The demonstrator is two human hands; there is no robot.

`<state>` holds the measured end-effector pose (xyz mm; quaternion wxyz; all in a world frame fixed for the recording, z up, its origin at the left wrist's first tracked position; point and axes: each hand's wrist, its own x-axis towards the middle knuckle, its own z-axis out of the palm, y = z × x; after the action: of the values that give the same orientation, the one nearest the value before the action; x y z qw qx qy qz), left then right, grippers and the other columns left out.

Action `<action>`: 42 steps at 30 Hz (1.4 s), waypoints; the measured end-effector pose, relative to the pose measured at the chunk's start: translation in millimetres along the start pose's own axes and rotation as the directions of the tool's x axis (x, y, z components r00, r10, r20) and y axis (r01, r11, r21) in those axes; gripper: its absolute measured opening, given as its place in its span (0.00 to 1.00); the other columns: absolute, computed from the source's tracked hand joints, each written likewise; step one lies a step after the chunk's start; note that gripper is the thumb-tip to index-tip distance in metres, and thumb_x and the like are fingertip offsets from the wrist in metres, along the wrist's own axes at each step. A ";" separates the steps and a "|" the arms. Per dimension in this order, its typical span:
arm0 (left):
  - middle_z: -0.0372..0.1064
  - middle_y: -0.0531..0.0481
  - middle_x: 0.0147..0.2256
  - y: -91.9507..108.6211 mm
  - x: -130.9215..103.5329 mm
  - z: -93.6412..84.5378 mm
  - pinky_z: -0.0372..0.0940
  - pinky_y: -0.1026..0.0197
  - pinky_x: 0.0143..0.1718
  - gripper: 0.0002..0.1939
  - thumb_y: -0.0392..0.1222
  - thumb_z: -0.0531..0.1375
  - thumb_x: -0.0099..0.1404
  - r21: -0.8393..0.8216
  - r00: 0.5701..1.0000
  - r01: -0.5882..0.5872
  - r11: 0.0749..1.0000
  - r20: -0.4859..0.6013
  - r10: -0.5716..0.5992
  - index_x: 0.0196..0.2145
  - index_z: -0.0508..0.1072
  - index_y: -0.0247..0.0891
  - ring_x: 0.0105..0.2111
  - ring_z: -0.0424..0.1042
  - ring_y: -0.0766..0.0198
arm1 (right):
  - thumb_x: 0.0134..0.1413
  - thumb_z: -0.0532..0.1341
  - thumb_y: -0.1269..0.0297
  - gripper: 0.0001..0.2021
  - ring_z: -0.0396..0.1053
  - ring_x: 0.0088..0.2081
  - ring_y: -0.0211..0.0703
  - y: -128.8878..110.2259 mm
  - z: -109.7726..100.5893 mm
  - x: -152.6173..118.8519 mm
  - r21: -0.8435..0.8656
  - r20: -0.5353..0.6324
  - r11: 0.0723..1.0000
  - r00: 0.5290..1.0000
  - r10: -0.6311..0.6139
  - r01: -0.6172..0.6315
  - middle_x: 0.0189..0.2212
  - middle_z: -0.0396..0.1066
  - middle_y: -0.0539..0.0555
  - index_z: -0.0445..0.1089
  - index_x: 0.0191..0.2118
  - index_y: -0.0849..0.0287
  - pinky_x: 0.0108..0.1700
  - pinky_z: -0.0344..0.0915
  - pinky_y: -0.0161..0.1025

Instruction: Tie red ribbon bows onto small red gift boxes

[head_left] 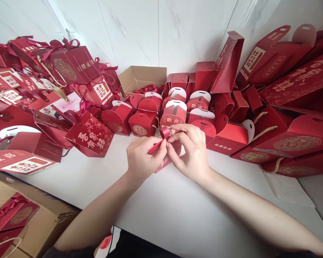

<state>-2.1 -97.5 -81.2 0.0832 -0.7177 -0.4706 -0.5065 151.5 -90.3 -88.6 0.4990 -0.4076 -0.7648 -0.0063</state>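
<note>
Both hands meet over the white table [148,208], working on a looped red ribbon [165,132]. My left hand [144,156] is closed, pinching the ribbon between thumb and fingers, with a flat strip of it crossing the knuckles. Thumb and index finger of my right hand [190,152] come together at the base of the loop, the other fingers bent above it. Beneath the hands stands a small red gift box [163,165], mostly hidden by them. Directly behind it is another red box [173,114] with a white-lined handle flap.
Stacked red gift boxes [70,68] with ribbons and cords crowd the left. Larger red boxes with rope handles [296,141] fill the right. An open cardboard box [142,75] holding red ribbons stands by the tiled wall. A carton [48,222] with red boxes sits below the table's left edge.
</note>
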 end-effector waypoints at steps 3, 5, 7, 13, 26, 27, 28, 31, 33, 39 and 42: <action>0.71 0.56 0.20 3.2 -1.3 -0.8 0.61 0.62 0.28 0.07 0.36 0.62 0.61 0.031 1.000 -0.025 0.999 -0.009 0.026 0.25 0.73 0.38 0.21 0.67 0.69 | 0.57 0.63 0.68 0.02 0.69 0.51 0.51 -2.4 -0.7 -0.3 -0.063 -0.032 0.997 0.998 -0.049 0.047 0.49 0.73 0.57 0.68 0.36 0.55 0.57 0.58 0.53; 0.70 0.57 0.20 4.3 -2.3 -1.6 0.60 0.62 0.28 0.07 0.35 0.62 0.61 0.046 1.000 -0.029 0.999 -0.003 0.029 0.25 0.72 0.38 0.21 0.66 0.69 | 0.57 0.63 0.68 0.03 0.69 0.51 0.52 -3.5 -1.5 -0.2 -0.102 -0.050 0.991 0.995 -0.087 0.081 0.49 0.74 0.56 0.67 0.36 0.55 0.60 0.56 0.56; 0.69 0.57 0.19 4.7 -3.2 -2.1 0.59 0.61 0.28 0.07 0.35 0.62 0.61 0.053 0.999 -0.034 0.998 0.009 0.033 0.25 0.72 0.38 0.21 0.65 0.69 | 0.57 0.63 0.69 0.04 0.70 0.51 0.51 -3.6 -2.1 0.2 -0.119 -0.065 0.988 0.992 -0.111 0.102 0.48 0.74 0.56 0.66 0.35 0.55 0.60 0.56 0.56; 0.72 0.55 0.23 5.5 -3.2 -1.3 0.60 0.62 0.30 0.05 0.38 0.60 0.63 0.010 0.993 0.059 0.998 0.097 -0.060 0.29 0.74 0.38 0.23 0.66 0.68 | 0.56 0.63 0.72 0.06 0.72 0.49 0.50 3.7 -0.8 0.6 -0.141 -0.078 0.968 0.972 -0.219 0.207 0.48 0.76 0.55 0.65 0.35 0.54 0.60 0.58 0.55; 0.62 0.56 0.19 -26.4 16.2 -17.3 0.57 0.66 0.24 0.11 0.40 0.61 0.63 -0.255 0.898 0.225 0.940 0.430 -0.098 0.23 0.72 0.36 0.21 0.60 0.71 | 0.61 0.57 0.73 0.11 0.67 0.56 0.50 21.3 -22.9 23.4 0.468 0.263 0.884 0.958 -0.118 -0.020 0.53 0.67 0.59 0.70 0.47 0.55 0.56 0.67 0.52; 0.64 0.56 0.20 -28.3 17.0 -18.1 0.58 0.66 0.24 0.10 0.39 0.61 0.63 -0.271 0.889 0.236 0.933 0.448 -0.095 0.25 0.73 0.36 0.22 0.62 0.70 | 0.61 0.56 0.74 0.13 0.66 0.58 0.49 22.4 -23.2 24.6 0.530 0.311 0.846 0.941 -0.131 -0.057 0.54 0.67 0.59 0.70 0.49 0.54 0.58 0.66 0.52; 0.66 0.56 0.21 -29.5 17.7 -18.8 0.59 0.66 0.25 0.08 0.39 0.62 0.63 -0.287 0.882 0.242 0.927 0.462 -0.087 0.26 0.74 0.36 0.22 0.63 0.70 | 0.62 0.55 0.74 0.15 0.65 0.59 0.48 23.5 -22.9 25.1 0.574 0.354 0.814 0.922 -0.156 -0.083 0.55 0.66 0.58 0.70 0.51 0.53 0.60 0.65 0.52; 0.68 0.54 0.23 -31.6 19.4 -19.8 0.60 0.66 0.26 0.08 0.39 0.61 0.63 -0.333 0.872 0.221 0.917 0.488 -0.033 0.26 0.75 0.36 0.24 0.64 0.69 | 0.64 0.54 0.73 0.18 0.62 0.61 0.47 25.3 -20.7 24.5 0.620 0.442 0.774 0.871 -0.214 -0.125 0.59 0.64 0.57 0.67 0.57 0.51 0.63 0.62 0.52; 0.66 0.54 0.22 -33.0 19.9 -19.4 0.59 0.65 0.26 0.11 0.39 0.61 0.63 -0.345 0.871 0.188 0.920 0.491 0.006 0.24 0.73 0.35 0.23 0.63 0.69 | 0.66 0.54 0.71 0.18 0.61 0.62 0.46 25.4 -19.5 23.7 0.604 0.460 0.783 0.868 -0.189 -0.149 0.60 0.62 0.57 0.65 0.59 0.51 0.64 0.60 0.51; 0.66 0.53 0.24 -37.9 18.2 -16.1 0.61 0.65 0.28 0.11 0.39 0.60 0.65 -0.375 0.872 0.153 0.915 0.487 0.054 0.25 0.72 0.36 0.25 0.64 0.69 | 0.66 0.55 0.70 0.20 0.65 0.56 0.45 26.7 -16.1 21.9 0.596 0.446 0.777 0.888 -0.109 -0.204 0.55 0.64 0.56 0.64 0.61 0.48 0.58 0.65 0.47; 0.69 0.52 0.26 -38.3 17.4 -15.8 0.62 0.65 0.30 0.09 0.39 0.60 0.65 -0.376 0.866 0.160 0.913 0.497 0.052 0.27 0.73 0.36 0.26 0.66 0.68 | 0.64 0.58 0.70 0.20 0.69 0.46 0.43 27.7 -13.9 20.2 0.608 0.402 0.773 0.910 -0.102 -0.182 0.45 0.68 0.54 0.65 0.60 0.49 0.51 0.68 0.45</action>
<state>-40.7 -75.9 -73.4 -0.2055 -0.8111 -0.3811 -0.3933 176.0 -65.1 -77.0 0.4337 -0.2239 -0.8002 0.3484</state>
